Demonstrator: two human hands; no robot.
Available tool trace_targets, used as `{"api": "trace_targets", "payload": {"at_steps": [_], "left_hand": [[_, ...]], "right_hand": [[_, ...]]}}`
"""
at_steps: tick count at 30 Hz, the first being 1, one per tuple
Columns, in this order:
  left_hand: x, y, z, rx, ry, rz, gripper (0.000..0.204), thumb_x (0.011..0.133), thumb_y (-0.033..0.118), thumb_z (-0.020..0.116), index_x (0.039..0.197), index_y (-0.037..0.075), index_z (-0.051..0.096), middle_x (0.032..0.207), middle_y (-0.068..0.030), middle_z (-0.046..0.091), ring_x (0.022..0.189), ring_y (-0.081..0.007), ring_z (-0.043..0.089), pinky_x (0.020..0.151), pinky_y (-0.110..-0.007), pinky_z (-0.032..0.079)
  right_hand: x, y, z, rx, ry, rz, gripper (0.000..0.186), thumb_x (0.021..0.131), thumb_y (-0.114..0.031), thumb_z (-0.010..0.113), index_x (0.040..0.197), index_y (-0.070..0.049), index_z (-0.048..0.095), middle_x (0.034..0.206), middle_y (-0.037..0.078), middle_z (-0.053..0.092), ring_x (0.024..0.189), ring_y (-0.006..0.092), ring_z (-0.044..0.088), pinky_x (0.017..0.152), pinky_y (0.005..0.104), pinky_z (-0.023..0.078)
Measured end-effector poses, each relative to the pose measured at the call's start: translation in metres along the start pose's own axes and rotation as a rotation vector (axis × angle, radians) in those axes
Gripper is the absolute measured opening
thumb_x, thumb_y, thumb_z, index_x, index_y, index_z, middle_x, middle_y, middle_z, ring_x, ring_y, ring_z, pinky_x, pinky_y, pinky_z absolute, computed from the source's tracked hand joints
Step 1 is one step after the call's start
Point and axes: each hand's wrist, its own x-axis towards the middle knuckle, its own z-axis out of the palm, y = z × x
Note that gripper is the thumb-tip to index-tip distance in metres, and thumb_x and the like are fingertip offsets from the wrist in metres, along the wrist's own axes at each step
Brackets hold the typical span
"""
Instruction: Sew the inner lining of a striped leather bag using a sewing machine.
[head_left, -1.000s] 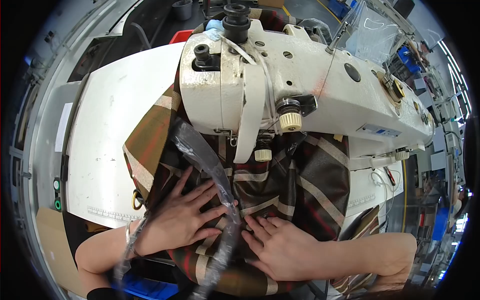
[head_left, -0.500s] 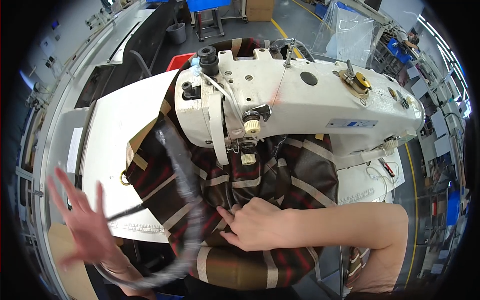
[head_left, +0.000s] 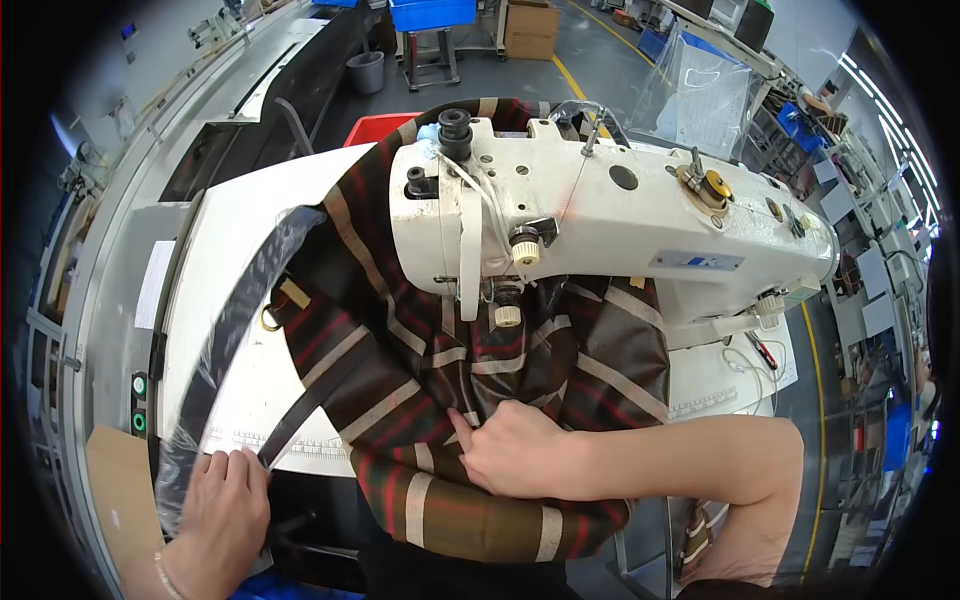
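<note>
A dark brown plaid bag (head_left: 380,410) of shiny, leather-like material with cream and red stripes lies bunched under the head of a white sewing machine (head_left: 610,210). My right hand (head_left: 515,450) rests on its folds just in front of the needle area, fingers curled on the material and index finger pointing forward. A plastic-wrapped dark handle (head_left: 235,320) arches from the bag over the white table to my left hand (head_left: 225,510). That hand's fingers are pressed together at the table's front edge; what lies under them is hidden. A narrow dark strap (head_left: 300,420) runs from the bag to its fingertips.
The white table (head_left: 260,230) has a ruler strip along its front edge. Red-handled snippers (head_left: 763,350) and a loose cord lie right of the machine. A red bin (head_left: 380,128) shows behind; a brown board (head_left: 120,500) is at lower left.
My left hand has gone from spread and raised to fingers together at the table edge. The wrapped handle has swung left off the bag. My right hand stays on the material.
</note>
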Motion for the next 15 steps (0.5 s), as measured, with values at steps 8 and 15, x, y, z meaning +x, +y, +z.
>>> {"api": "trace_targets", "payload": {"at_steps": [8, 15], "left_hand": [[0.124, -0.027, -0.045, 0.885, 0.262, 0.844, 0.026, 0.067, 0.017, 0.063, 0.088, 0.002, 0.063, 0.095, -0.0068, 0.063, 0.097, -0.0198, 0.060, 0.098, -0.031, 0.043], [0.125, -0.101, -0.041, 0.848, 0.463, 0.548, 0.039, 0.085, 0.033, 0.062, 0.114, 0.007, 0.065, 0.127, -0.0057, 0.060, 0.128, -0.0217, 0.049, 0.113, -0.037, 0.035]], "right_hand": [[0.019, -0.005, -0.004, -0.078, -0.189, -0.087, 0.039, 0.086, -0.027, 0.055, 0.097, 0.007, 0.071, 0.069, 0.012, 0.069, 0.054, 0.0209, 0.063, 0.049, 0.0347, 0.047], [0.014, 0.005, -0.001, 0.027, -0.098, -0.075, 0.040, 0.087, -0.028, 0.053, 0.093, 0.006, 0.072, 0.064, 0.010, 0.067, 0.056, 0.0216, 0.065, 0.049, 0.0359, 0.048]]}}
